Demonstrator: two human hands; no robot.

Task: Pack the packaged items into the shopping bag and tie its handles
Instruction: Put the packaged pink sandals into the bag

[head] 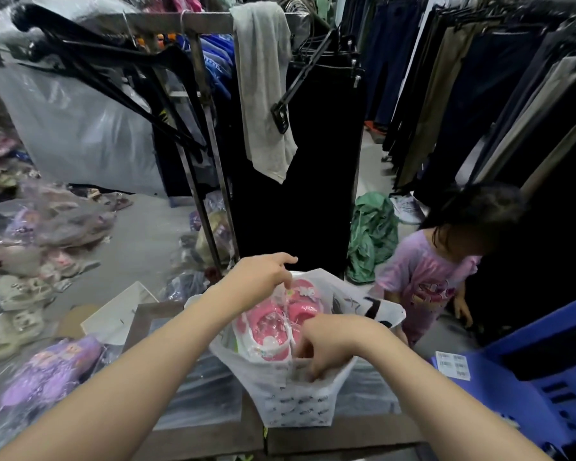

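A white printed shopping bag [296,400] stands open on the table edge at lower centre. Pink packaged shoes in clear plastic [273,324] stick out of its mouth. My left hand [263,277] is over the far left rim and pinches the top of the clear packaging, index finger pointing right. My right hand [326,344] reaches down inside the bag at its near right side, fingers curled among the contents; what they hold is hidden. One bag handle [376,309] flops out to the right.
Purple packaged shoes [47,374] lie at lower left, with more packs piled on the floor [30,234]. A clothes rack [210,128] stands behind the bag. A child [439,271] stands at right. A blue crate [546,377] sits at lower right.
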